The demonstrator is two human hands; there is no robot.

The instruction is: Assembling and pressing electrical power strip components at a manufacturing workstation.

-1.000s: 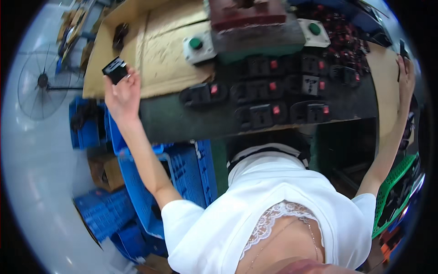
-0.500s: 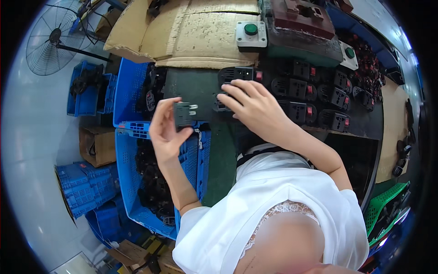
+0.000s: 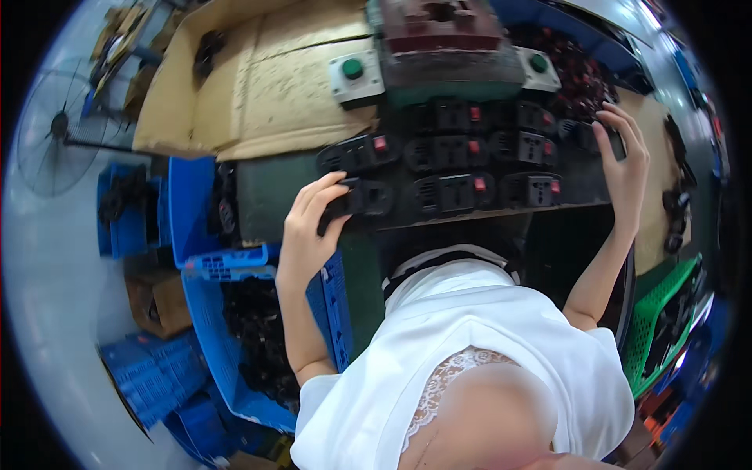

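Observation:
At the bench's near left edge, my left hand (image 3: 309, 227) is closed on a black plug block (image 3: 338, 205). The block is against the left end of a black socket housing (image 3: 374, 197); whether it is seated there cannot be made out. My right hand (image 3: 627, 160) reaches far right with thumb and fingers apart, nothing visible between them. Nearest to it lies a black housing (image 3: 578, 135) at the row's end, with a heap of small red and black parts (image 3: 568, 63) beyond. Between my hands stand rows of black power sockets (image 3: 454, 191) with red switches.
Behind the sockets is a dark red and green press fixture (image 3: 442, 55), flanked by green buttons on white boxes (image 3: 352, 70) (image 3: 539, 64). A cardboard tray (image 3: 301, 86) lies at back left. Blue crates (image 3: 205, 313) of black parts stand left, a green basket (image 3: 654, 337) right.
My left hand has brought the plug block right and down to the housing. My right hand has left the housings on the left and swung far right. The view has shifted.

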